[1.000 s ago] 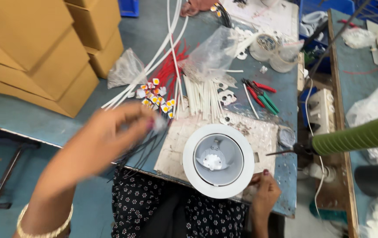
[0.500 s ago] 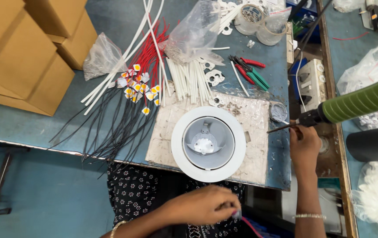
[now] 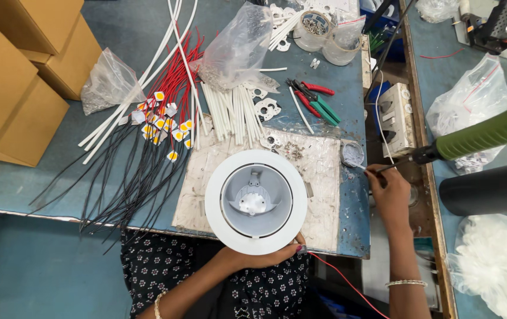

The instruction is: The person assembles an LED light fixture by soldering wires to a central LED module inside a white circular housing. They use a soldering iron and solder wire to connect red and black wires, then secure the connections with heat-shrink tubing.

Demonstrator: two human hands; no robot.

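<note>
your left hand point(image 3: 253, 257) grips the near rim of the round white lamp housing point(image 3: 256, 201) on the desk point(image 3: 88, 171); your right hand point(image 3: 388, 190), fingers clenched, holds a thin tool point(image 3: 396, 165) beside a small round tin point(image 3: 352, 154).

Cardboard boxes point(image 3: 17, 77) far left; red-green pliers point(image 3: 315, 100) beside white tubes point(image 3: 233, 112); plastic bag point(image 3: 239, 47) behind.

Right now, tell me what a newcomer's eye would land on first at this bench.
The big white round lamp housing at the table's near edge, steadied from below by the left hand. Left of it fans a bundle of black and red wires. On the right, the right hand works beside a small metal cup, under a green-handled tool.
</note>
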